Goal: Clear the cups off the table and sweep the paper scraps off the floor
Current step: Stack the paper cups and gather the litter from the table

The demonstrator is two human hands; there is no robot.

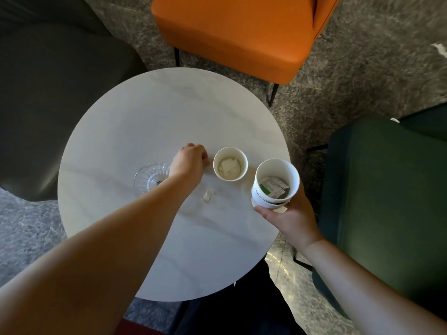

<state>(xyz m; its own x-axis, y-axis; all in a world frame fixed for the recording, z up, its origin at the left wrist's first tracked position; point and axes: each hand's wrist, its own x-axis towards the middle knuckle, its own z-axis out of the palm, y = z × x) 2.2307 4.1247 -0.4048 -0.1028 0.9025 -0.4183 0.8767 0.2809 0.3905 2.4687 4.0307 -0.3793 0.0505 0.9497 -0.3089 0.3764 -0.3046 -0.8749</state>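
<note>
- Currently, a nested stack of paper cups [274,182] is being gripped from below by the right hand [289,213], fingers curled round its base, at the table [154,112] edge; printed paper is lying inside the top cup.
- Just left of that stack, a single paper cup [230,163] is standing on the table with crumpled white scraps inside.
- Beside that cup, the left hand [189,160] is being held knuckles-up with fingers curled under; whether something is being pinched cannot be told.
- Nearer than the left hand, a paper scrap [207,196] is lying on the tabletop, and a glass dish [151,176] is partly hidden under the wrist.
- Judging by this, loose scraps are being gathered into the single cup; it should be steadied, then lowered squarely into the stack, kept upright so nothing spills.
</note>
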